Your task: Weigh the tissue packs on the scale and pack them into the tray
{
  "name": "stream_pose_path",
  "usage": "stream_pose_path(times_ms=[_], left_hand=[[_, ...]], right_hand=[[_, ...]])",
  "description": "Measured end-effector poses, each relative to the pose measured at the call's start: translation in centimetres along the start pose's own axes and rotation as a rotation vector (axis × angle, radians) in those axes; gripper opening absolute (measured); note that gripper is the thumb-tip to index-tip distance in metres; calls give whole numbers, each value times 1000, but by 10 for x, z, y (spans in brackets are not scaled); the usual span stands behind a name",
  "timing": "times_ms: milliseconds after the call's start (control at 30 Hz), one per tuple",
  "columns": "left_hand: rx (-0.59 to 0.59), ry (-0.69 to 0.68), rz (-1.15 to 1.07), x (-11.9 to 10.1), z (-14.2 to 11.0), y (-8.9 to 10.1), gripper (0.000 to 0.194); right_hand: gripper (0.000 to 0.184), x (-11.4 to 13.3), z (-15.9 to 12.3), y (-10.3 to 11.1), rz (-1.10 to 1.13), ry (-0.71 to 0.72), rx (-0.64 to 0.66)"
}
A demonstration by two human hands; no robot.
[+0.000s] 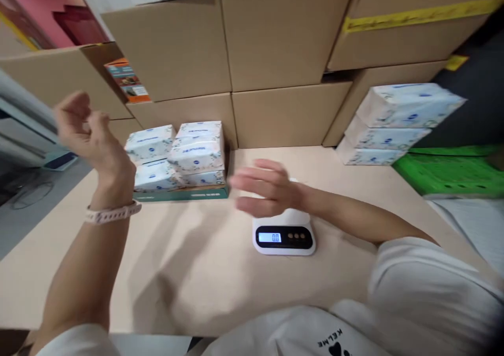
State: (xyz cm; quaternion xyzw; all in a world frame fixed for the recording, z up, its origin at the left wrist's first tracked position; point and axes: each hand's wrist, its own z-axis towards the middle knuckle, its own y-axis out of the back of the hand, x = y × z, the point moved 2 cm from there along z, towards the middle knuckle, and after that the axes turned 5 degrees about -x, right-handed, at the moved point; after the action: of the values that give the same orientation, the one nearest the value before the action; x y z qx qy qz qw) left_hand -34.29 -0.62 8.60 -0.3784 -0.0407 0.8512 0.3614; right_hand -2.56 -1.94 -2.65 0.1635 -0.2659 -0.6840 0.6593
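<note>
My left hand (94, 135) is raised at the left, with a pale watch strap on the wrist. Its fingers are loosely bent, and nothing shows between them and the thumb. My right hand (265, 188), blurred by motion, hovers over a white digital scale (284, 248), hiding part of its platform. Its fingers are apart and hold nothing visible. The scale's lit display reads 0.0. Between my hands, farther back, wrapped tissue packs (197, 157) are stacked in a low teal tray (185, 194). Another stack of three tissue packs (409, 118) stands at the back right.
Large cardboard boxes (275, 41) form a wall behind the pale tabletop (220, 288). A green plastic crate (452, 172) is beyond the table's right edge. An orange-and-blue printed box (128, 80) shows between cartons at the left.
</note>
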Motion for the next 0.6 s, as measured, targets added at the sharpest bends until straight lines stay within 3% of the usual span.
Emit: stream_pose_path(times_ms=[67,167,233,300,367,433,500,600], left_hand=[[220,-114,-185,-41,-25,-20,47],[495,9,-344,-92,-81,-53,46],[721,120,-405,-110,-122,-85,34],[966,187,-422,-119,-164,-125,26],[1166,336,-400,-119,-205,-170,34],[1343,508,-374,-117,-243,-217,51],[1475,641,-330,-116,-277,-259,70],[1449,701,-348,-117,-313,-306,83]], right_hand=[[40,-22,-54,67,-265,-69,-258],[60,-46,-125,170,-697,-212,-754],[62,-64,-164,231,-613,-422,-1043],[51,-87,-199,280,-374,-657,-1232],[49,-110,-227,316,-327,-903,-1312],[56,-128,-246,340,-373,-1042,-1327],[65,-140,-251,353,-396,-1065,-1280],[77,-141,-233,355,-357,-970,-1088]])
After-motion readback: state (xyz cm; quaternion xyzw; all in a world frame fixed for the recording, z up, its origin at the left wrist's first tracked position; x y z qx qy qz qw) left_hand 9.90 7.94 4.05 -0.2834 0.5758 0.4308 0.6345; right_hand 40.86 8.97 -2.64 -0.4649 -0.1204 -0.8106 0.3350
